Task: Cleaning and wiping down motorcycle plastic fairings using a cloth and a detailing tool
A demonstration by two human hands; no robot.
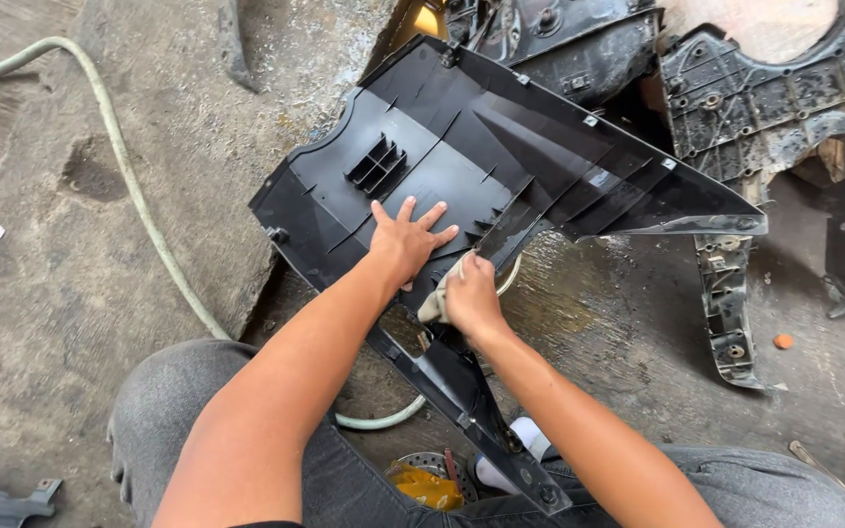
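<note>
The right hand (471, 298) has its grip closed on a pale cloth (434, 305), pressed against the black plastic panel (501, 161). The left hand (405, 240) lies flat, fingers spread wide, on the panel's ribbed inner face, holding nothing. The panel leans over the concrete floor (70, 293), its near strut between the knees. It looks light, stiff yet somewhat flexible, glossy and probably slippery; the thick rim seems the safest hold.

no packages, labels, signs or screens in view
</note>
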